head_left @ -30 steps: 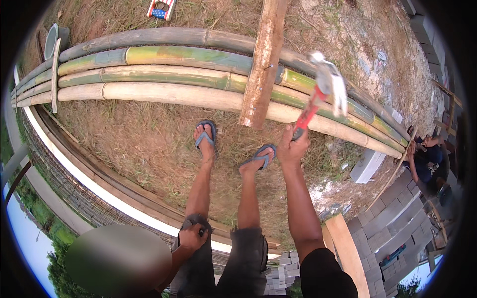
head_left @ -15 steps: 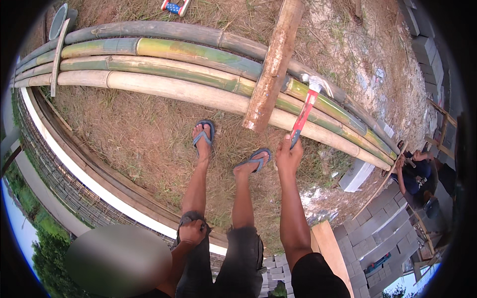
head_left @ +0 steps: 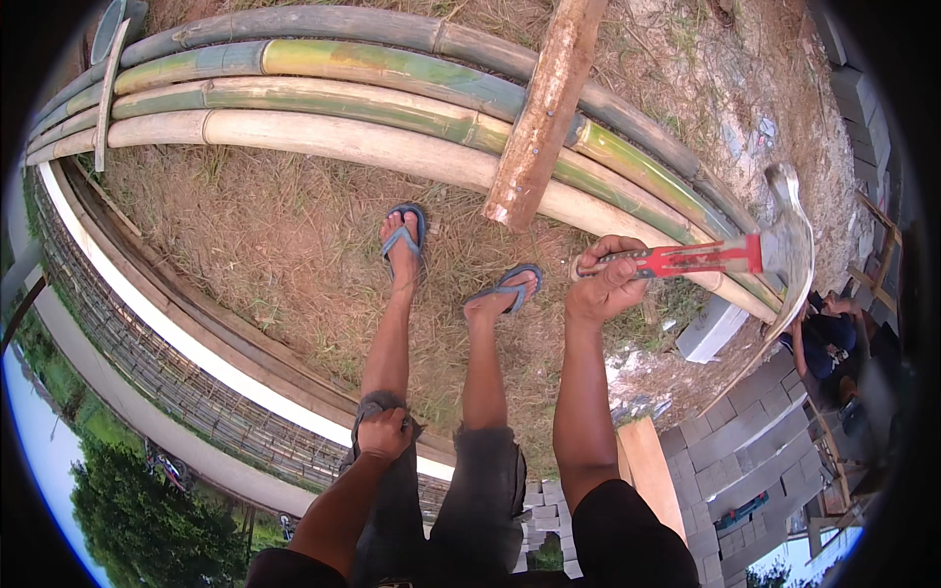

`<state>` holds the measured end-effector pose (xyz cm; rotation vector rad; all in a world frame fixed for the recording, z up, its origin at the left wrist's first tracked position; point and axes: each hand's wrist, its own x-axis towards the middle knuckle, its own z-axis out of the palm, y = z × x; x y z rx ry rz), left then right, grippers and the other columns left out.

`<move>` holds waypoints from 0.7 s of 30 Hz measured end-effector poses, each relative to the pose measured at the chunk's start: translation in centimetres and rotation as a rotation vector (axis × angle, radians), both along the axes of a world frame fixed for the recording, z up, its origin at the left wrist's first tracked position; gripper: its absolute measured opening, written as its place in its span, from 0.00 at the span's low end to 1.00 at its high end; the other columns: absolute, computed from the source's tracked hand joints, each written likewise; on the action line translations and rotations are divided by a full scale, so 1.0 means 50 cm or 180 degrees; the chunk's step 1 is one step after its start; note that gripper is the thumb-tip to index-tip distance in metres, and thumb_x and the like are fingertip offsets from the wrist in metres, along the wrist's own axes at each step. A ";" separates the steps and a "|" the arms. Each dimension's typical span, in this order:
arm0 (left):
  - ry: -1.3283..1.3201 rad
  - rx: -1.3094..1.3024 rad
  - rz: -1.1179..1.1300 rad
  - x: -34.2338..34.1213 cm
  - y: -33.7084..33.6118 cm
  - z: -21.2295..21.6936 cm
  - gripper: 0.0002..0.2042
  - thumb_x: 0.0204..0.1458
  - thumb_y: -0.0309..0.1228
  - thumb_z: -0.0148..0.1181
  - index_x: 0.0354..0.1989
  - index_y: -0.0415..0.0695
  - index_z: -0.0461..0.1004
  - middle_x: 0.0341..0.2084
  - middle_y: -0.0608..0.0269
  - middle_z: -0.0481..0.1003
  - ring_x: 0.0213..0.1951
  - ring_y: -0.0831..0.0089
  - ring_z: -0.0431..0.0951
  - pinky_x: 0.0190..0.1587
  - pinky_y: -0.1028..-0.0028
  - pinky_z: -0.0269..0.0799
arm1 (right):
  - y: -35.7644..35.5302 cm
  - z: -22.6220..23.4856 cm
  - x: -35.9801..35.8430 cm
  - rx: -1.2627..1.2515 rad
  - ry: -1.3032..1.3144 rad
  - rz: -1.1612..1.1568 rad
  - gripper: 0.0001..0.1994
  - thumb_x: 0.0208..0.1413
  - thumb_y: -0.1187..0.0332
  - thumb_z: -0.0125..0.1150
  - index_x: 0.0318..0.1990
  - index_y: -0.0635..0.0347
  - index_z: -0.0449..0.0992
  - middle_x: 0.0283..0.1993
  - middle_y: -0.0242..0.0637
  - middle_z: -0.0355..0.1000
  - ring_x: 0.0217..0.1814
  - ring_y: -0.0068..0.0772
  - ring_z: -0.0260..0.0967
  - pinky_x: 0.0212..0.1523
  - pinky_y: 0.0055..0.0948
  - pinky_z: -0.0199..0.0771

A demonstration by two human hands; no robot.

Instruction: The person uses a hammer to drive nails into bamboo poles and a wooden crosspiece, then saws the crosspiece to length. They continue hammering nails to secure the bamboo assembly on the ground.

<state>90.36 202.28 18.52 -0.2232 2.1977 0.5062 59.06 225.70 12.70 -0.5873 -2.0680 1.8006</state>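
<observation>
My right hand (head_left: 606, 286) is closed around the handle end of a claw hammer (head_left: 701, 257) with a red and dark grip. The hammer's metal head points right, raised above the right part of the bamboo poles (head_left: 343, 137). These poles lie side by side, green, grey and pale, under a rough wooden plank (head_left: 544, 118) that crosses them. Small nail heads seem to dot the plank. My left hand (head_left: 385, 434) rests closed on my left knee; whatever its fingers hold is hidden.
A thin wooden strip (head_left: 106, 93) crosses the poles at far left. A pale block (head_left: 714, 328) sits under their right end. At the right, a person (head_left: 833, 338) crouches beside stacked grey blocks (head_left: 735, 446). Dry grass (head_left: 274, 225) covers the soil around my sandalled feet.
The hammer has swung from pointing up over the poles to pointing right, with its head looking larger. My left hand stays at my knee. The poles sit higher in view.
</observation>
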 end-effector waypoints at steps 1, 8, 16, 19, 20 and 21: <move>0.0010 0.0027 -0.0007 -0.006 0.001 0.001 0.06 0.37 0.35 0.62 0.22 0.51 0.72 0.18 0.61 0.74 0.23 0.58 0.76 0.26 0.60 0.71 | 0.017 -0.054 0.009 0.0326 0.0345 0.0015 0.21 0.59 0.49 0.50 0.33 0.62 0.68 0.18 0.36 0.65 0.22 0.27 0.66 0.22 0.25 0.64; 0.0045 0.0050 -0.0102 -0.024 0.010 0.020 0.05 0.39 0.35 0.62 0.20 0.53 0.71 0.16 0.60 0.74 0.22 0.59 0.76 0.25 0.60 0.71 | 0.036 -0.121 0.028 0.1477 -0.1808 0.1136 0.16 0.56 0.59 0.53 0.36 0.67 0.68 0.24 0.56 0.71 0.28 0.59 0.70 0.31 0.48 0.67; 0.0338 -0.0065 -0.0167 -0.017 0.031 -0.001 0.04 0.40 0.35 0.61 0.21 0.53 0.72 0.16 0.61 0.74 0.21 0.61 0.76 0.25 0.62 0.72 | 0.059 -0.114 -0.008 0.1400 -0.1873 0.1020 0.17 0.56 0.57 0.53 0.36 0.67 0.69 0.22 0.53 0.71 0.28 0.58 0.71 0.33 0.50 0.67; 0.0049 -0.0028 -0.0201 -0.026 0.042 0.001 0.04 0.41 0.36 0.60 0.22 0.53 0.73 0.18 0.61 0.75 0.23 0.59 0.77 0.27 0.61 0.73 | 0.095 -0.179 0.053 0.1609 -0.1635 0.0816 0.17 0.55 0.58 0.54 0.31 0.67 0.71 0.23 0.54 0.71 0.29 0.61 0.71 0.32 0.50 0.68; 0.0070 -0.0064 -0.0263 -0.026 0.044 -0.007 0.05 0.40 0.36 0.60 0.22 0.52 0.72 0.19 0.61 0.75 0.23 0.59 0.77 0.27 0.61 0.73 | 0.105 -0.179 0.044 0.1679 -0.1928 0.1084 0.16 0.55 0.59 0.55 0.31 0.67 0.70 0.23 0.55 0.71 0.29 0.61 0.70 0.32 0.50 0.67; 0.0096 -0.0093 -0.0332 -0.013 0.047 -0.013 0.06 0.40 0.37 0.59 0.22 0.50 0.71 0.19 0.61 0.75 0.23 0.59 0.77 0.27 0.61 0.73 | 0.118 -0.175 0.040 0.1750 -0.2223 0.1342 0.15 0.54 0.60 0.56 0.32 0.67 0.70 0.23 0.55 0.71 0.30 0.62 0.70 0.31 0.51 0.67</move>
